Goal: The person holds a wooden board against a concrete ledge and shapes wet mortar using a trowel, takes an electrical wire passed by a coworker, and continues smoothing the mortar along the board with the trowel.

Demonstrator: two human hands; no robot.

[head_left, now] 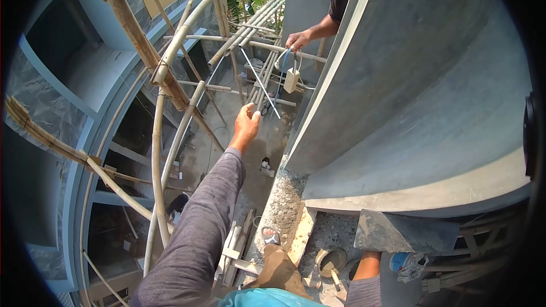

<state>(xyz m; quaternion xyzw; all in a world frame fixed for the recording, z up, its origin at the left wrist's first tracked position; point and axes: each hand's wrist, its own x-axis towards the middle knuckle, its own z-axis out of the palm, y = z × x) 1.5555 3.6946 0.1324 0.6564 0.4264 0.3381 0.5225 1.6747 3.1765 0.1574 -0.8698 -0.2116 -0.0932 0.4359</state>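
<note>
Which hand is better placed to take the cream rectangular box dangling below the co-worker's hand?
Left, probably: the left hand is stretched toward the cream rectangular box, while the right hand is hidden behind the flat grey board, lower right.

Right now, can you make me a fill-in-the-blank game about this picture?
1. The scaffold poles are ____ (bamboo or metal).
2. The outstretched hand is the wearer's ____ one.
3. The pale box hangs ____ (above or below) the co-worker's hand.
4. The foot wears a ____ (sandal or boot).

Missing words: bamboo; left; below; sandal.
</note>
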